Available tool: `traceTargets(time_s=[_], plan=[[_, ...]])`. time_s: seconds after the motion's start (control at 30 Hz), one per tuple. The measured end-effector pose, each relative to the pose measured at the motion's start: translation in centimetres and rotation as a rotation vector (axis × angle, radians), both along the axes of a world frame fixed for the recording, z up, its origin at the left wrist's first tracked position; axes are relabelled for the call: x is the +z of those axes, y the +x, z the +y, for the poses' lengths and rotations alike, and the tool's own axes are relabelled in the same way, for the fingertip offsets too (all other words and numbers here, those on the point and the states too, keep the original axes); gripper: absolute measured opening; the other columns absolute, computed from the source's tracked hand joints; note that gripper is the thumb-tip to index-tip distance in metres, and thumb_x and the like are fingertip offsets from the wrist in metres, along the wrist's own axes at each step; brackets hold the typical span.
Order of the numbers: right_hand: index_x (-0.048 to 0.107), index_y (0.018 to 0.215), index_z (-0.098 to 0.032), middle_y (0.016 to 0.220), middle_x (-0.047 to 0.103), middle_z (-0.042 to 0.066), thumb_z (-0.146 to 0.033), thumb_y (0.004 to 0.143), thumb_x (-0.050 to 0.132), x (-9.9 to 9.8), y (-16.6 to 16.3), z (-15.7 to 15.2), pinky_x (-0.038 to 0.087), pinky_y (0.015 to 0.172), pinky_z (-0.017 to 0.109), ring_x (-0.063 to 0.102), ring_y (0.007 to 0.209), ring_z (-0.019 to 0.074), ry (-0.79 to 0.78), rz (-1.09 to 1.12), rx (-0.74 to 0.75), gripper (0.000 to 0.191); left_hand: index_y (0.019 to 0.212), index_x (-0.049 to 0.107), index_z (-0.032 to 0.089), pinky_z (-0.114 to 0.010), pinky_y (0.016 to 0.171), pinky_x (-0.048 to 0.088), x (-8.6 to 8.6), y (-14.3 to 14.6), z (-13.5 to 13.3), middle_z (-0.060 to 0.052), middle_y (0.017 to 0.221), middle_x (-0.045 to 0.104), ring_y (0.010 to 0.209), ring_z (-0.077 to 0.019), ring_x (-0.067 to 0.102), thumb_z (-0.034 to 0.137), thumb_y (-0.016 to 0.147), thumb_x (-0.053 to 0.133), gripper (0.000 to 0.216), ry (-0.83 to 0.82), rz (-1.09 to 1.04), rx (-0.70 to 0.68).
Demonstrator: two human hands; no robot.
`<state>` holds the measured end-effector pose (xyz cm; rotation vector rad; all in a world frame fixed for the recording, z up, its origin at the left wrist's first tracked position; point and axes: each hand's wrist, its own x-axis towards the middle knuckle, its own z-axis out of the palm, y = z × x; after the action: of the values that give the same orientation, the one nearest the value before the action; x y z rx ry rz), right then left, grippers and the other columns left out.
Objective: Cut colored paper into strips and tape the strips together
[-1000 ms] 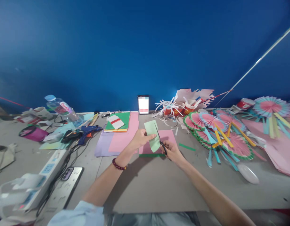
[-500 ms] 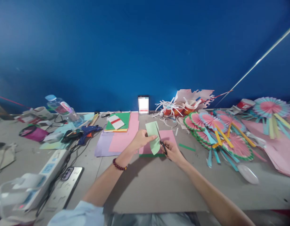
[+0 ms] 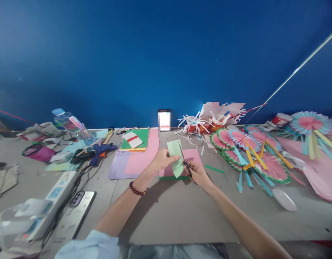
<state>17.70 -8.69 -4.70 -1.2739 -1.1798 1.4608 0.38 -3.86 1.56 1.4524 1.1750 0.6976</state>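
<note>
My left hand (image 3: 160, 159) pinches a light green piece of paper (image 3: 176, 157) and holds it upright above the grey table (image 3: 182, 212). My right hand (image 3: 197, 172) grips a pair of black-handled scissors (image 3: 185, 162), whose blades run up along the paper's right edge. Under both hands lies a pink sheet (image 3: 191, 158) with a green strip along its near edge. A red bead bracelet (image 3: 135, 189) sits on my left wrist.
Stacked coloured paper (image 3: 136, 142) lies to the left. Pink and green paper fans (image 3: 249, 151) cover the right side. A glue gun (image 3: 99, 150), water bottle (image 3: 71, 125), power strip (image 3: 56, 192) and phone (image 3: 81, 199) crowd the left. Cups of paper strips (image 3: 206, 124) stand at the back.
The green paper has shifted very slightly right and down between my hands. The scissors stay at its right edge. Nothing else has moved.
</note>
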Motion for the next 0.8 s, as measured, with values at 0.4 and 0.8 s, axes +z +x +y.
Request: traceTargets(time_s=[0.4,0.8], plan=[[0.045,0.065,-0.021,0.046,0.043,-0.009,-0.056,0.063,0.070,0.1,-0.1,0.1,0.019,0.033,0.018,0.029,0.035,0.0029,0.010,0.049,-0.018,0.043,0.056,0.058,0.014,-0.020,0.042,0.027,0.4,0.4,-0.3,0.002,0.050,0.050,0.047,-0.0080,0.040,0.048,0.061,0.075,0.039,0.000,-0.019,-0.014],[0.047,0.069,-0.021,0.047,0.049,-0.007,-0.061,0.062,0.070,0.4,0.1,0.1,0.016,0.029,0.018,0.029,0.030,0.0025,-0.060,0.049,-0.042,0.046,0.065,0.058,0.013,-0.021,0.044,0.030,-0.9,-0.8,1.1,0.001,0.049,0.053,0.045,-0.0088,0.044,0.049,0.069,0.068,0.037,0.015,0.025,0.016]])
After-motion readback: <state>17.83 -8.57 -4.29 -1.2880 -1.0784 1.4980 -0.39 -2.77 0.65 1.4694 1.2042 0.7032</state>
